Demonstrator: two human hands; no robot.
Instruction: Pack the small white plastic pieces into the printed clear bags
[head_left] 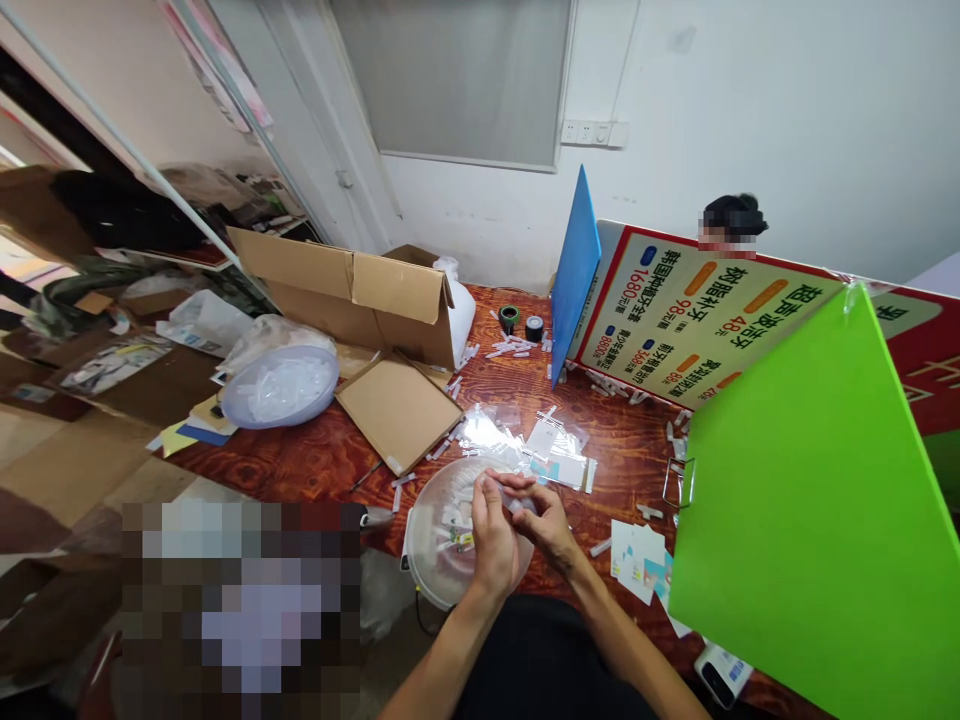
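Both hands are close together over the right side of a round translucent tub. My left hand is cupped, fingers curled and thumb up. My right hand bends in against it, with its thumb toward the left palm. Between them shows a small pale, translucent thing, mostly hidden by the fingers; its kind cannot be made out. Inside the tub lie small whitish pieces and a green-and-yellow item. Just beyond the hands, clear plastic bags and printed cards lie on the reddish wooden table.
A green board stands at the right, a blue panel and printed sign behind. At left are a cardboard tray, a bag-filled basin and a carton. Tape rolls and small white tubes lie farther back.
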